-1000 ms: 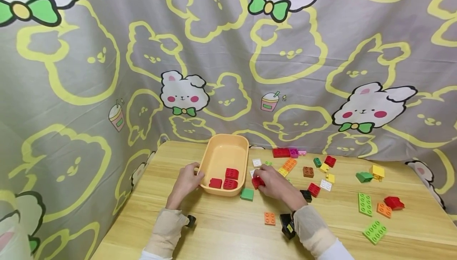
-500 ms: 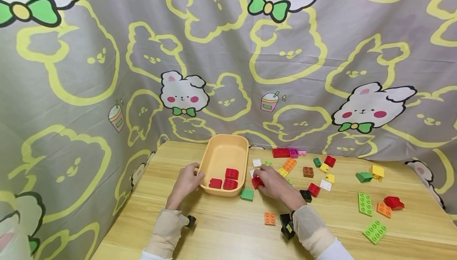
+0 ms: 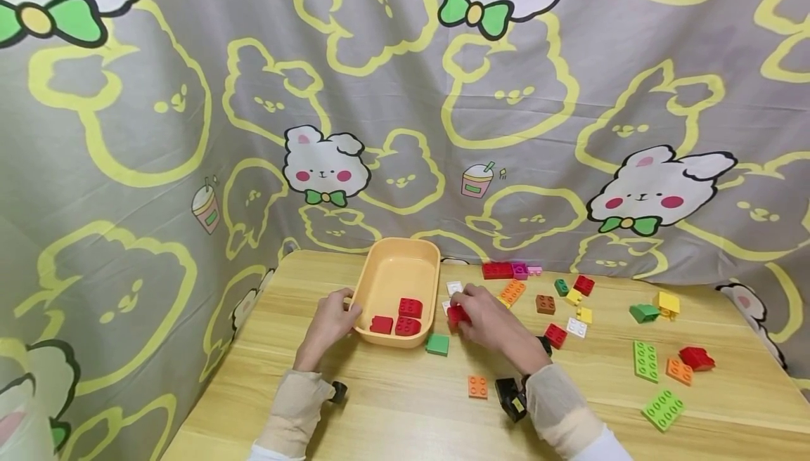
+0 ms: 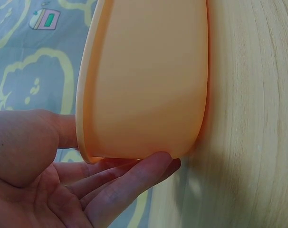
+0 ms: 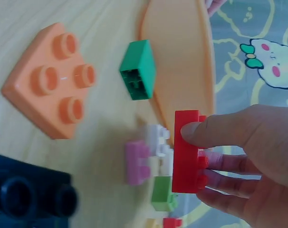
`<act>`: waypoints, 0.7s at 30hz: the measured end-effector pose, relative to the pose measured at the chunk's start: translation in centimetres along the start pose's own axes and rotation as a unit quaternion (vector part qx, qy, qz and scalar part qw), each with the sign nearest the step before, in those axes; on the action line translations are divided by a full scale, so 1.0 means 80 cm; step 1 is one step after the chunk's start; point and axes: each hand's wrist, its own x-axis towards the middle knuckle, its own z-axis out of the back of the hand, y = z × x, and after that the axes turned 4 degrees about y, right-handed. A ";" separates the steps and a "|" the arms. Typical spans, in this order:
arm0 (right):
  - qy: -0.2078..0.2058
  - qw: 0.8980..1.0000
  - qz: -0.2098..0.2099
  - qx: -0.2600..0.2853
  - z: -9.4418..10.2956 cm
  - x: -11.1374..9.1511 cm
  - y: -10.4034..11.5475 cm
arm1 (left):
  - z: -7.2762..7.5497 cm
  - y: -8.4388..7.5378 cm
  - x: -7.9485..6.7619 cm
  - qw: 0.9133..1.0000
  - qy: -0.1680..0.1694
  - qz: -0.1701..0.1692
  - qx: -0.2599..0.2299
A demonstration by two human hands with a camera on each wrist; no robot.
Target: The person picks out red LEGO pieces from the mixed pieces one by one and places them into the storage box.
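A pale orange tray [image 3: 395, 275] stands on the wooden table with 3 red bricks [image 3: 410, 308] near its front end. My left hand [image 3: 330, 324] grips the tray's front left corner; in the left wrist view the thumb goes over the rim and the fingers lie along the outer wall [image 4: 148, 85]. To the right of the tray, my right hand [image 3: 486, 320] pinches a red toy building brick [image 5: 186, 156] between thumb and fingers. Its studs face the fingers in the right wrist view, and it is held above the table.
A green brick [image 3: 437, 344] lies by the tray's front right corner, an orange one [image 3: 477, 386] closer to the front. Several loose bricks, including brown [image 3: 545, 304], lime [image 3: 646, 361] and yellow [image 3: 668, 303], spread rightward. A patterned curtain [image 3: 392, 95] hangs behind the table.
My right hand has risen slightly with the red brick and shifted a little toward the back. My left hand and the tray stay in place.
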 end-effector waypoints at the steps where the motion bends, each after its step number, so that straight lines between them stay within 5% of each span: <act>1: 0.001 1.000 -0.005 0.000 0.003 0.000 0.002 | 0.000 0.000 0.000 1.000 0.000 0.000 0.000; 21: -0.030 0.998 0.057 -0.023 0.042 0.041 0.054 | -0.001 0.002 0.003 1.000 -0.005 -0.001 0.011</act>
